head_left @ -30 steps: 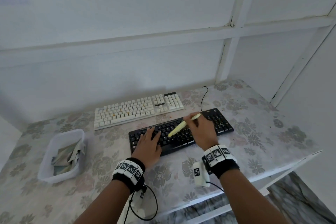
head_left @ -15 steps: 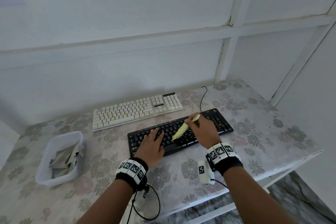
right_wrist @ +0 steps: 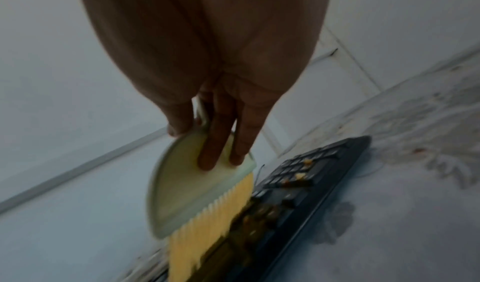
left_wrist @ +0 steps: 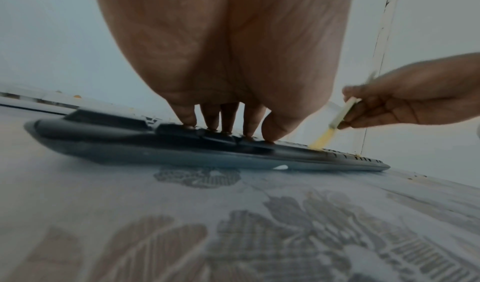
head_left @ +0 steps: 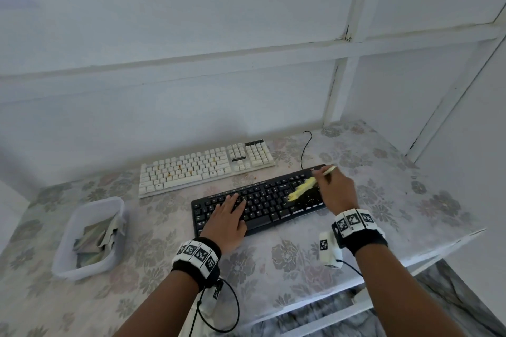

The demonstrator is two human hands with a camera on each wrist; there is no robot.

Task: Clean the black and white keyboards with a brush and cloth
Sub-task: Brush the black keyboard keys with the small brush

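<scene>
Floral table (head_left: 301, 260), left hand (head_left: 227, 223) flat on black keyboard (head_left: 262, 206), right hand (head_left: 335, 189) gripping yellow brush (head_left: 302, 189), bristles touching keys

The left hand (head_left: 228, 220) rests on the near keyboard (head_left: 262, 204), left of the right hand (head_left: 334, 190) and its brush (head_left: 302, 189). The 2nd keyboard (head_left: 205, 167) lies beyond both hands; the tub (head_left: 90, 238) sits left of the left hand, cloth (head_left: 95, 238) in it.

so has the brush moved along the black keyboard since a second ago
Yes. The brush has swept right along the black keyboard, from its middle keys to its right end.
</scene>
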